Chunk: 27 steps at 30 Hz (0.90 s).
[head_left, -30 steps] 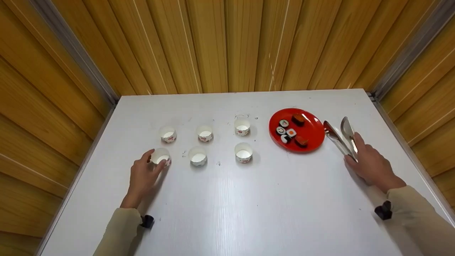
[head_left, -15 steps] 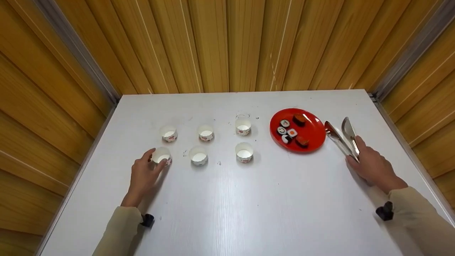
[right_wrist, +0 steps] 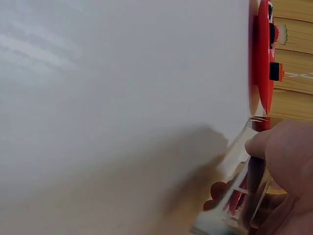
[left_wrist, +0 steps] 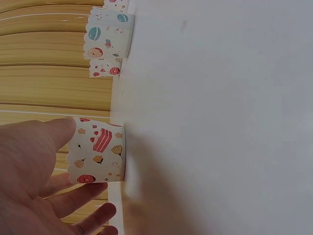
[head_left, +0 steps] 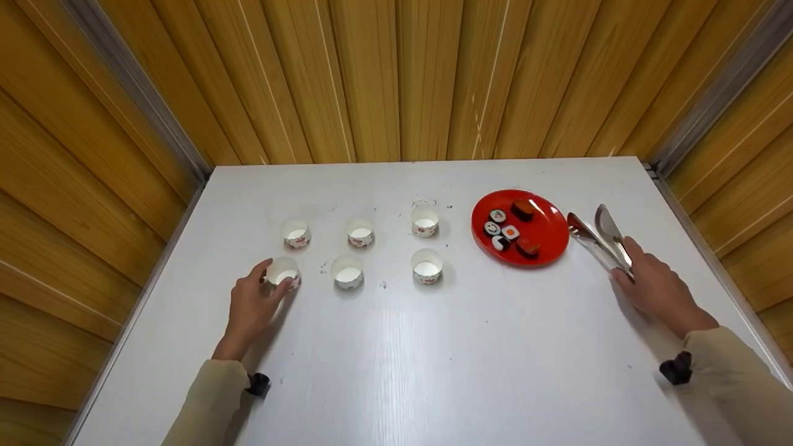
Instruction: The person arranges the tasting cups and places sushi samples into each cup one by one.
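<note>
In the head view my left hand (head_left: 253, 305) holds the near-left paper baking cup (head_left: 285, 275) on the table, thumb on one side and fingers on the other. The left wrist view shows a cake-slice print on this cup (left_wrist: 98, 151). My right hand (head_left: 663, 288) grips metal serving tongs (head_left: 596, 240), one arm ending in fork tines and the other in a broad flat blade. Their tips point towards the back wall, spread apart, just right of a red plate (head_left: 545, 214). Several toy-like sushi pieces, including a white square one (head_left: 510, 231), lie on it.
Further paper cups stand in two rows, among them a back-left cup (head_left: 296, 234), a middle cup (head_left: 347, 273) and a right cup (head_left: 427, 267). The white table (head_left: 396, 359) meets wood-look panels (head_left: 372, 80) at the back and sides.
My right hand has shifted slightly to the right with the tongs, whose arms look a little closer together. The left hand keeps its hold on the cup.
</note>
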Motion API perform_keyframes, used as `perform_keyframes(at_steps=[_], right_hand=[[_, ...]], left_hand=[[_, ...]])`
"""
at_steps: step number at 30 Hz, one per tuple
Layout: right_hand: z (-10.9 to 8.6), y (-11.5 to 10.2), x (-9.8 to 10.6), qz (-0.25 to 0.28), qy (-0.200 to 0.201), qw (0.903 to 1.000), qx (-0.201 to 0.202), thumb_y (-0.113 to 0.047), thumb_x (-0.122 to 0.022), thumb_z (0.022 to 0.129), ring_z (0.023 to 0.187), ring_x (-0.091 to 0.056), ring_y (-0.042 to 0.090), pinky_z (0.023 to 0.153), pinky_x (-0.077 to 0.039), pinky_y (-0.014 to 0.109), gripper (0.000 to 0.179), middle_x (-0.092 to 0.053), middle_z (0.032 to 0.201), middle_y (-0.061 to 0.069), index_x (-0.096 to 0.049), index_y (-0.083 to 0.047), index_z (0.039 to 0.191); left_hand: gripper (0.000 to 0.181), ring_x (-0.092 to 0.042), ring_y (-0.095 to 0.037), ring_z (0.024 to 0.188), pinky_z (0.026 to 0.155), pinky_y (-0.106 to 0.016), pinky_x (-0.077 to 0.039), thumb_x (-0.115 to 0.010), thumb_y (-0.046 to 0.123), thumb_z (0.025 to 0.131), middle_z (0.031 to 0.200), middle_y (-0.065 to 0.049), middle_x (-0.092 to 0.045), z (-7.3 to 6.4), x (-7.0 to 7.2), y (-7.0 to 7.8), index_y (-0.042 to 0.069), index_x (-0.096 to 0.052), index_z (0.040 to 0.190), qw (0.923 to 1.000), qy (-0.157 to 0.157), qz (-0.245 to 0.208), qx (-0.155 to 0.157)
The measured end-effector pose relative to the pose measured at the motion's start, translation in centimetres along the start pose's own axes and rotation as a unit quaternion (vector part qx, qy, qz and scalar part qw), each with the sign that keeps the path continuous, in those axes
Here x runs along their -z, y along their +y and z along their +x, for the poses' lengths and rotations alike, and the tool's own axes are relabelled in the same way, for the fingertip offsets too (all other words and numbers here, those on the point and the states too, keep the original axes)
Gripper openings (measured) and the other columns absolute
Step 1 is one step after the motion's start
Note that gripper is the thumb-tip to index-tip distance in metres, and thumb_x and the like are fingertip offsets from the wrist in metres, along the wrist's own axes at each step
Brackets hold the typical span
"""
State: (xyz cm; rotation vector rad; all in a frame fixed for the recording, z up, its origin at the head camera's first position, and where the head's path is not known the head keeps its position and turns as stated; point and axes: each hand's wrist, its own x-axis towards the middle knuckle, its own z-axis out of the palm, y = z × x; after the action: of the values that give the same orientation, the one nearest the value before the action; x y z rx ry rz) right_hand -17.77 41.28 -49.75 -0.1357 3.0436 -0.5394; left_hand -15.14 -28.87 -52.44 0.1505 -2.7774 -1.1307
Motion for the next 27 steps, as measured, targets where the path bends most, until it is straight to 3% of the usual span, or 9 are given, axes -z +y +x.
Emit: perform_keyframes(at_steps=[7, 13, 17, 24, 27], right_hand=[[-0.1, 0.4, 1.2, -0.016, 0.029, 0.9994, 0.008, -0.022, -0.062, 0.103, 0.086, -0.057, 0.043, 0.062, -0.046, 0.058, 0.064, -0.057, 0.113, 0.033, -0.030, 0.002, 0.154], [0.0, -0.1, 3.2, -0.031, 0.012, 0.9994, 0.014, -0.034, -0.060, 0.105, 0.092, -0.059, 0.047, 0.063, -0.046, 0.058, 0.064, -0.057, 0.119, 0.034, -0.034, 0.002, 0.152], [0.2, -0.9, 4.8, -0.037, 0.003, 0.9990, 0.026, -0.039, -0.060, 0.104, 0.088, -0.059, 0.043, 0.061, -0.046, 0.053, 0.065, -0.060, 0.112, 0.031, -0.038, 0.004, 0.148], [0.5, -2.8, 6.5, -0.064, 0.011, 0.9937, 0.092, -0.031, -0.064, 0.103, 0.076, -0.053, 0.027, 0.065, -0.043, 0.043, 0.053, -0.065, 0.096, 0.015, -0.051, 0.006, 0.139], [0.6, -3.6, 7.1, -0.068, 0.005, 0.9927, 0.100, -0.033, -0.064, 0.103, 0.078, -0.056, 0.029, 0.066, -0.045, 0.045, 0.053, -0.067, 0.103, 0.022, -0.053, 0.007, 0.137]], left_hand=[[0.067, -0.054, -0.046, 0.125, 0.106, -0.060, -0.040, -0.072, 0.031, 0.098, 0.137, -0.030, -0.058, 0.0, 0.0, 0.0, -0.002, -0.046, 0.150, 1.0000, -0.002, 0.005, 0.008], [0.068, -0.053, -0.047, 0.128, 0.108, -0.061, -0.038, -0.072, 0.033, 0.098, 0.139, -0.031, -0.057, 0.1, 0.1, 0.0, -0.002, -0.046, 0.151, 0.9999, -0.005, 0.006, 0.010], [0.068, -0.053, -0.047, 0.129, 0.109, -0.060, -0.038, -0.072, 0.033, 0.098, 0.138, -0.033, -0.057, 0.1, 0.1, 0.0, -0.002, -0.045, 0.151, 0.9999, -0.006, 0.007, 0.008], [0.067, -0.054, -0.046, 0.127, 0.108, -0.060, -0.039, -0.073, 0.030, 0.097, 0.136, -0.032, -0.058, 0.1, 0.1, -0.2, -0.001, -0.046, 0.151, 0.9999, -0.005, 0.008, 0.008], [0.067, -0.054, -0.046, 0.126, 0.107, -0.060, -0.040, -0.075, 0.027, 0.097, 0.136, -0.032, -0.058, 0.1, 0.1, -0.2, -0.002, -0.047, 0.150, 1.0000, -0.002, 0.003, 0.000]])
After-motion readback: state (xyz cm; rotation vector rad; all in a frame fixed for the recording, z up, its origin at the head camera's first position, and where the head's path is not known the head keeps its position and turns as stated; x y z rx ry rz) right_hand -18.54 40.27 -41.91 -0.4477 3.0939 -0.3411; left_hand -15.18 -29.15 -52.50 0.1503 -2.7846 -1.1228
